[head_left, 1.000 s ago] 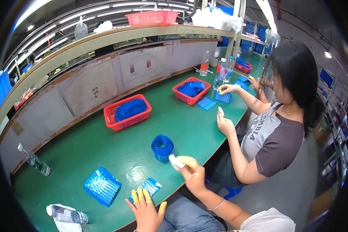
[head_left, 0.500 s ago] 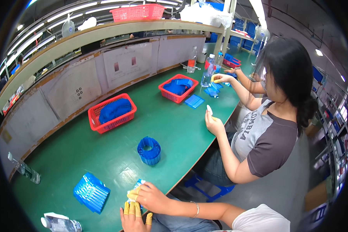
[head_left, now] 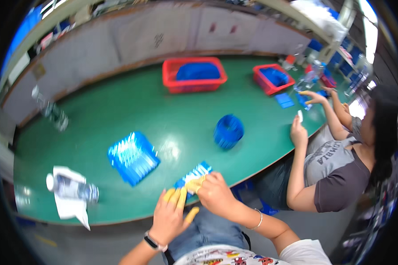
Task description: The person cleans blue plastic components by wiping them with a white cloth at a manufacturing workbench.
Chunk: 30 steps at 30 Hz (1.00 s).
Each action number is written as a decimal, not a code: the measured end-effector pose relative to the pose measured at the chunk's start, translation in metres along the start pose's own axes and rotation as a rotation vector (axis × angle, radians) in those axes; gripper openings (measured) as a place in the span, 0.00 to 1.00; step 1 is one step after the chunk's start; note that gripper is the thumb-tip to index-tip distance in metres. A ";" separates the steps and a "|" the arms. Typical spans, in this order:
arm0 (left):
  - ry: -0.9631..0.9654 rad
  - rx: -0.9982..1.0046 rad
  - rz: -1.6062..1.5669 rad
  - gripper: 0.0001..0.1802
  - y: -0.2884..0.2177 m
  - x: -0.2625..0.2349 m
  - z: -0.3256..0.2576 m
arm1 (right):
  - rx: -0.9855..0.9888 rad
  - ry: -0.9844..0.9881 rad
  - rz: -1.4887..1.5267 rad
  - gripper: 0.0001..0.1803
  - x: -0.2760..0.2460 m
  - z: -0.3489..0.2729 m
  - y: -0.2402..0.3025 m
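Green surface (head_left: 119, 110) runs along a workshop wall. Both hands have dropped to its near edge: left hand (head_left: 172, 214) and right hand (head_left: 214, 194) now pinch together a flat blue-and-white strip (head_left: 192, 175). Beyond them stand a blue comb block (head_left: 132, 157) and blue roll (head_left: 228, 130).

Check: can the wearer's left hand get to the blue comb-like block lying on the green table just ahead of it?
Probably yes. The left hand sits at the table edge, with bare green surface between it and the blue block.
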<state>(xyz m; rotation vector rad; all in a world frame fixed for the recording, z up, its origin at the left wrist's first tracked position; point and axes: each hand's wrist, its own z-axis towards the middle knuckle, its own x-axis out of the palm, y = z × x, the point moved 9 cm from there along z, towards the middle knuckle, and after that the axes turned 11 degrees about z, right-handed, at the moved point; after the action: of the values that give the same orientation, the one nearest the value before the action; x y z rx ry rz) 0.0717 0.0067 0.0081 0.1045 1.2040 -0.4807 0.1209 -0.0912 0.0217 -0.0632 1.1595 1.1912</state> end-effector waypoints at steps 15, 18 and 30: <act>0.044 -0.036 0.091 0.27 0.000 0.005 -0.005 | 0.069 -0.093 0.004 0.17 0.003 0.020 -0.006; 0.036 -0.038 0.076 0.27 0.000 -0.008 0.001 | 0.056 -0.082 -0.066 0.16 -0.009 0.040 -0.004; -0.032 -0.104 0.023 0.26 -0.009 -0.020 -0.012 | -0.009 0.035 -0.001 0.14 0.015 0.018 0.014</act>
<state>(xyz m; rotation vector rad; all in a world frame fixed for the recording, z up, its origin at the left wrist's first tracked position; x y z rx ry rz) 0.0523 0.0084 0.0237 0.0212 1.1931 -0.3976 0.1209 -0.0644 0.0269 -0.0919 1.1846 1.1993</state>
